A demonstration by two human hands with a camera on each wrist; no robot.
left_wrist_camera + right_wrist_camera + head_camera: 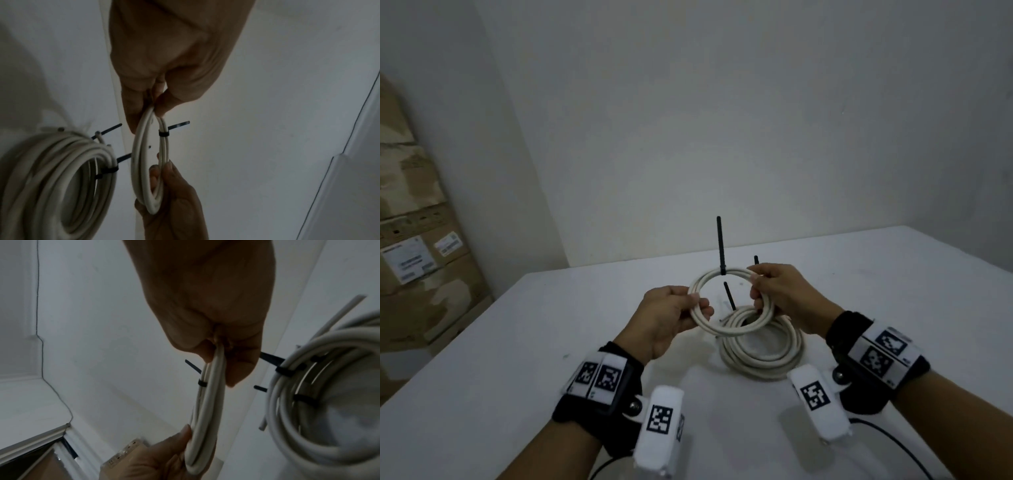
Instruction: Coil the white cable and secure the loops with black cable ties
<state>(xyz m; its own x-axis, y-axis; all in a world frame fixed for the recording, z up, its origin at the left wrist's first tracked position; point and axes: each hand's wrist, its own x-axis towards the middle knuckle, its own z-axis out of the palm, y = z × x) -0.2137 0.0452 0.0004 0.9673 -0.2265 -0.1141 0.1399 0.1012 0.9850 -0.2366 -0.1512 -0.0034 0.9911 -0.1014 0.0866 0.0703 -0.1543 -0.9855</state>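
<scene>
A small coil of white cable point(719, 331) is held up over the table between both hands. My left hand point(693, 306) pinches its left side and my right hand point(756, 287) grips its right side. One black cable tie point(723, 269) binds the top of this coil, its tail sticking straight up. In the left wrist view my left hand point(153, 105) pinches the coil point(136, 154) beside the tie point(163, 134). The right wrist view has my right hand point(218, 356) gripping the coil point(207, 410) near the tie point(202, 383).
A larger coil of white cable point(756, 363) lies on the white table point(517, 342) under my right hand, bound with black ties point(287, 369). Cardboard boxes point(414, 257) stand at the left wall. A thin black wire point(893, 442) trails by my right forearm.
</scene>
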